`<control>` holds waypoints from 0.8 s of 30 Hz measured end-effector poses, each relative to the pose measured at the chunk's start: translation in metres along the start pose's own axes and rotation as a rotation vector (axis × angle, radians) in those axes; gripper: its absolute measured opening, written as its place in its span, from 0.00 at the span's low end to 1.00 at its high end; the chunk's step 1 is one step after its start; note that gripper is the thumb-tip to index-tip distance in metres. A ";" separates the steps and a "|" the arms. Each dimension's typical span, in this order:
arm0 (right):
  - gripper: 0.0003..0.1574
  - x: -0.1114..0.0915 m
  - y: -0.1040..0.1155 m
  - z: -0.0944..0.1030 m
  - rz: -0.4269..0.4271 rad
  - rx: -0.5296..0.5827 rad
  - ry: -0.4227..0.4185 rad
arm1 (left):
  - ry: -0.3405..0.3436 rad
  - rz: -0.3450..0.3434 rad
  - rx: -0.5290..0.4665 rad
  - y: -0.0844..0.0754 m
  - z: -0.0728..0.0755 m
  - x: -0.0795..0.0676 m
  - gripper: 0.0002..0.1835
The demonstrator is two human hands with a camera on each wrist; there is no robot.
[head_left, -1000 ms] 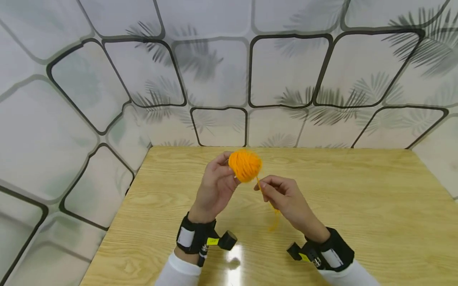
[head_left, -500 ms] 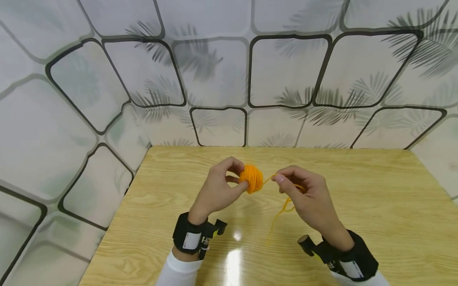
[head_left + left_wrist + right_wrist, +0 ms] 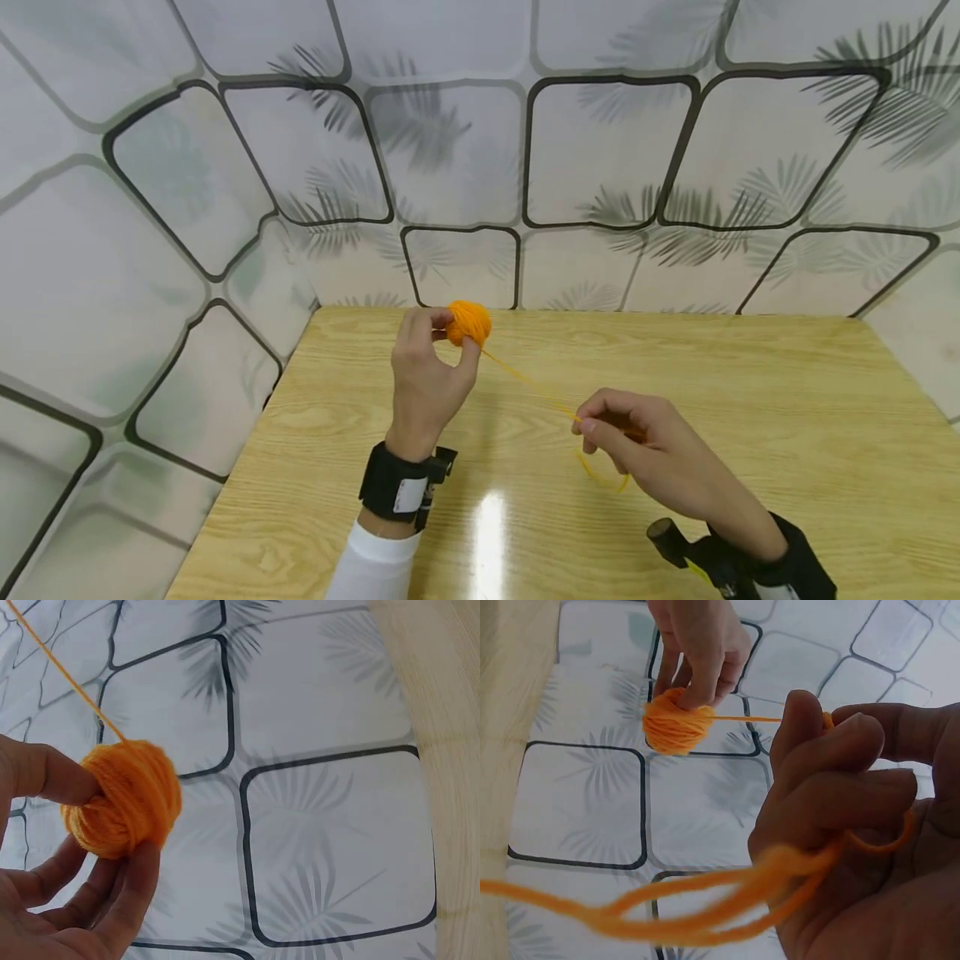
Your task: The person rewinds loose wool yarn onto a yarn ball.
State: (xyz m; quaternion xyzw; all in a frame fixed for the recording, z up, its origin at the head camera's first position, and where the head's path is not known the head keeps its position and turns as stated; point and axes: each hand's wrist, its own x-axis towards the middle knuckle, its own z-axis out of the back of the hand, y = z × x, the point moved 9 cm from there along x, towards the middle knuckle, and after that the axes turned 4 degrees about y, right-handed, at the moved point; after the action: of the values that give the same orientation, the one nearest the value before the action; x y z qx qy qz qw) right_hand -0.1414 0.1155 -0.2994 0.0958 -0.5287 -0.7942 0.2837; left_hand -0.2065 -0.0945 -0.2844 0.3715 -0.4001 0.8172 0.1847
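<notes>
An orange ball of yarn (image 3: pixel 469 323) is held up over the far side of the table by my left hand (image 3: pixel 427 379), thumb on one side and fingers on the other. From the ball a taut strand of yarn (image 3: pixel 525 379) slants down to my right hand (image 3: pixel 656 450), which pinches it between thumb and forefinger. In the right wrist view, loose yarn (image 3: pixel 690 907) passes under the curled fingers (image 3: pixel 847 795) and hangs in loops past the palm. The left wrist view has the yarn ball (image 3: pixel 124 799) close up, with the strand leaving its top.
Both hands are above a light wood-grain table (image 3: pixel 750 400). Behind it and at the left stand walls (image 3: pixel 600 150) with a pale stone-and-leaf pattern. A black strap with a small camera (image 3: pixel 405 487) sits on the left wrist, another (image 3: pixel 742 554) on the right.
My left hand has turned and carried the ball left and away. My right hand has moved right and down, so the strand between them is much longer.
</notes>
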 end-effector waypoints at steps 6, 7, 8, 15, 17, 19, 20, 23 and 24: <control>0.11 -0.016 -0.010 -0.024 0.045 0.174 0.236 | -0.152 -0.015 -0.038 0.006 0.022 0.005 0.13; 0.12 -0.019 -0.011 -0.027 0.044 0.197 0.270 | -0.174 -0.007 -0.045 0.005 0.026 0.006 0.13; 0.12 -0.022 -0.012 -0.030 0.048 0.224 0.305 | -0.197 0.001 -0.049 0.003 0.031 0.007 0.13; 0.15 -0.042 -0.015 -0.038 0.075 0.306 0.492 | -0.356 0.055 -0.069 -0.005 0.064 0.010 0.12; 0.15 -0.048 -0.017 -0.039 0.109 0.227 0.536 | -0.401 0.078 -0.076 0.000 0.072 0.009 0.11; 0.15 -0.055 -0.021 -0.038 0.148 0.095 0.563 | -0.441 0.105 -0.096 0.007 0.077 0.008 0.11; 0.15 -0.058 -0.025 -0.037 0.164 0.023 0.572 | -0.459 0.116 -0.127 0.012 0.080 0.007 0.11; 0.11 -0.061 -0.041 -0.037 0.186 -0.168 0.582 | -0.478 0.128 -0.293 0.023 0.081 0.006 0.12; 0.10 -0.060 -0.048 -0.039 0.164 -0.194 0.599 | -0.464 0.119 -0.359 0.023 0.080 0.007 0.12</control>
State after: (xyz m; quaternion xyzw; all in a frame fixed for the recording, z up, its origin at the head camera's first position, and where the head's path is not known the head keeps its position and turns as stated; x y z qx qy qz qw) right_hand -0.0907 0.1313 -0.3678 0.2551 -0.3494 -0.7520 0.4974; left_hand -0.1877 -0.1713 -0.2589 0.4858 -0.5908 0.6359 0.1030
